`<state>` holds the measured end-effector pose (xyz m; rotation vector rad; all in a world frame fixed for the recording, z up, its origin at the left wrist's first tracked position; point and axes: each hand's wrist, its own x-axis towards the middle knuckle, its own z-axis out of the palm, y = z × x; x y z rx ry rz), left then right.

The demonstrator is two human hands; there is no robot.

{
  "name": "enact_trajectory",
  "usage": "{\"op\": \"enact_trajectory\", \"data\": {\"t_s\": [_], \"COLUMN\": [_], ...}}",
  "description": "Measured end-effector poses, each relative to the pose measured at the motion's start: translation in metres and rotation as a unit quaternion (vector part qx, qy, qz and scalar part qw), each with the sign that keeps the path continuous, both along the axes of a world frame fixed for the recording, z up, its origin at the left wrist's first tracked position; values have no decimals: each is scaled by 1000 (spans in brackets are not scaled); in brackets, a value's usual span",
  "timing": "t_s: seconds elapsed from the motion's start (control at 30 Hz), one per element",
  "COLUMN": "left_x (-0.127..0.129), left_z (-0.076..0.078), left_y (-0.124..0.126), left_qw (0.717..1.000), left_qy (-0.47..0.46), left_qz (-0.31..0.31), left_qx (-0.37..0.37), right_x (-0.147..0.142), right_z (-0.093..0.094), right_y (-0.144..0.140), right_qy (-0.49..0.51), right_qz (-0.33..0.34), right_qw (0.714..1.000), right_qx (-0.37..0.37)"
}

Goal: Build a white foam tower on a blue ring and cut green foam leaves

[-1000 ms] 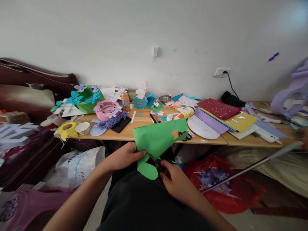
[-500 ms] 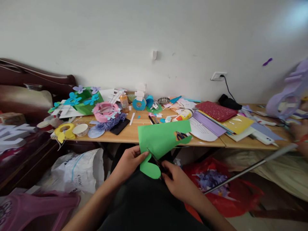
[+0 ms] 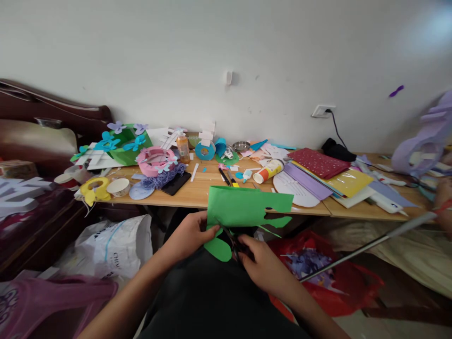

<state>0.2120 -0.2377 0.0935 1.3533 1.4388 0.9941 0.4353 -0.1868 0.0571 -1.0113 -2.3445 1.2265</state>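
Here, left hand (image 3: 189,234) pinches the green paper (image 3: 247,207); right hand (image 3: 263,263) grips scissors (image 3: 231,238) cutting it.

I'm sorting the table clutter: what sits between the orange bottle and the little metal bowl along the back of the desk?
In the head view, between the orange bottle and the metal bowl stand a blue foam ring and a small blue roll.

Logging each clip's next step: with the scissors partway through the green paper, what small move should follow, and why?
Probably turn the green paper slightly with the left hand and snip on. The scissors in the right hand sit at the rounded shape's edge, and it is still attached to the sheet.
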Motion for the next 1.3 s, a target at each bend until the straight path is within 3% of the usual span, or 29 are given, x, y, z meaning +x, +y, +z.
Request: {"op": "enact_trajectory", "data": {"t_s": [0.13, 0.4, 0.5, 0.77, 0.9, 1.07, 1.3], "left_x": [3, -1, 1, 22, 22, 11, 0], "left_z": [-6, 5, 7, -14, -15, -10, 13], "left_y": [0, -2, -2, 2, 1, 0, 1], "left_qw": [994, 999, 998, 979, 986, 995, 996], "left_qy": [-107, -32, -45, -187, -155, -92, 56], "left_qz": [3, -21, -23, 72, 64, 3, -59], "left_qx": [-7, -20, -21, -36, -24, -26, -42], "right_x": [1, 3, 2, 1, 3, 5, 8], "right_z": [-2, 10, 12, 3, 6, 8, 6], "right_y": [0, 4, 4, 3, 4, 4, 2], "right_qy": [5, 0, -7, -11, -23, -38, -71], "right_qz": [-11, 8, 12, -24, -18, -18, -23], "right_qw": [1000, 1000, 1000, 999, 999, 998, 996], "right_qx": [5, 2, 5, 47, 45, 50, 49]}}
